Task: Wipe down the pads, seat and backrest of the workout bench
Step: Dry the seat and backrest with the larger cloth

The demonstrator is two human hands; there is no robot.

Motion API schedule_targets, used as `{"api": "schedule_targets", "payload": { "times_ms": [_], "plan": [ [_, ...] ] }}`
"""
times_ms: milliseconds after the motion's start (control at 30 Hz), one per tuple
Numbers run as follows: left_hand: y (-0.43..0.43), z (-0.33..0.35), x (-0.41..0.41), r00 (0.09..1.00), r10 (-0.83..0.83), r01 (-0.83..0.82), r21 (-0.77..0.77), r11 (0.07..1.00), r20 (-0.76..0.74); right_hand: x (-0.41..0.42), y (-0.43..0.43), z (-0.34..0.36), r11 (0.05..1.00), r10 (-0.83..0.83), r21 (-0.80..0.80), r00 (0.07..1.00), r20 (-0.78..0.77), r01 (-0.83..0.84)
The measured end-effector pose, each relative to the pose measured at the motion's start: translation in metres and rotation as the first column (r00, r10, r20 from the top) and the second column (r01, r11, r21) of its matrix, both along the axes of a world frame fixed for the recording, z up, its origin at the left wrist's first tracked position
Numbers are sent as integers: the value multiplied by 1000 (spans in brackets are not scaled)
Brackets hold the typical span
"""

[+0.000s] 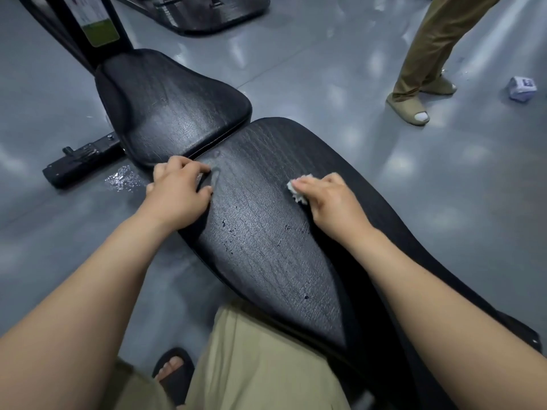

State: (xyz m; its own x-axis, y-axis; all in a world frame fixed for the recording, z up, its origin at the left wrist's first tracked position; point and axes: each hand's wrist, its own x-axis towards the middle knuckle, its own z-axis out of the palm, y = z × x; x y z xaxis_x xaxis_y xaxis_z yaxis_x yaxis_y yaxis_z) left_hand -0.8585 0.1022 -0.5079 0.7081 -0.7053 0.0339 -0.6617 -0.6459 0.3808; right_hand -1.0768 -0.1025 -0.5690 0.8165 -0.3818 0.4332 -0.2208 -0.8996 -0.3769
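Head view: right hand (pixel 331 199) pinches a crumpled white wipe (pixel 296 192), pressing it onto the backrest (pixel 266 247), likely mid-stroke. Left hand (pixel 180 187) has its fingers curled over the backrest's edge, probably to brace. The seat (pixel 165 108) is just beyond that grip. Wet specks (pixel 228 232) sit behind both hands, so this area is likely unwiped.

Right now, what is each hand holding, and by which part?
The right hand grips a crumpled white wipe, bunched under its fingers. The left hand clutches the long pad at its left edge.
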Motion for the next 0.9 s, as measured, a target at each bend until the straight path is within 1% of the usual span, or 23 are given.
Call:
{"api": "schedule_targets", "payload": {
  "times_ms": [67,100,133,200,267,300,333,433,467,500,600,667,700,767,833,900],
  "plan": [
    [3,3,2,999,-40,41,34,999,-13,12,-1,1,987,-157,25,987,12,157],
    [6,3,4,998,-55,56,40,998,-22,19,7,3,982,-184,40,982,31,183],
    [8,4,5,997,-72,73,34,997,-31,25,19,3,984,-170,53,983,63,167],
    [13,3,6,994,-99,100,3,995,-40,31,43,5,998,-30,59,994,108,24],
    [15,2,6,992,-120,120,-15,993,-29,38,54,10,991,117,56,988,98,-122],
    [17,1,6,992,-128,127,-15,992,-22,42,56,17,984,148,85,984,95,-157],
    [18,0,6,991,-134,134,-15,991,-17,47,58,27,976,145,150,985,95,-158],
    [21,-2,6,988,-152,151,-33,988,-19,61,52,56,917,30,394,996,78,-59],
    [22,-2,6,988,-153,152,-33,988,-24,66,45,60,906,-5,424,998,60,-21],
    [24,-2,7,988,-153,152,-32,988,-27,71,38,63,910,-31,414,999,23,19],
    [26,-3,7,985,-169,168,-43,985,-27,75,10,58,936,-141,301,977,-161,185],
    [27,-3,9,984,-178,176,-49,983,-27,69,-2,53,916,-241,270,944,-224,298],
    [27,-3,10,983,-182,181,-47,982,-29,64,-5,52,904,-271,277,938,-215,325],
    [27,-3,12,981,-190,189,-50,981,-30,58,-2,54,908,-284,278,948,-143,314],
    [27,-2,13,979,-201,199,-65,978,-21,55,5,55,928,-258,263,964,-59,264],
    [27,-2,15,978,-207,206,-82,975,-11,53,15,55,943,-205,260,978,-36,207]
  ]
}}
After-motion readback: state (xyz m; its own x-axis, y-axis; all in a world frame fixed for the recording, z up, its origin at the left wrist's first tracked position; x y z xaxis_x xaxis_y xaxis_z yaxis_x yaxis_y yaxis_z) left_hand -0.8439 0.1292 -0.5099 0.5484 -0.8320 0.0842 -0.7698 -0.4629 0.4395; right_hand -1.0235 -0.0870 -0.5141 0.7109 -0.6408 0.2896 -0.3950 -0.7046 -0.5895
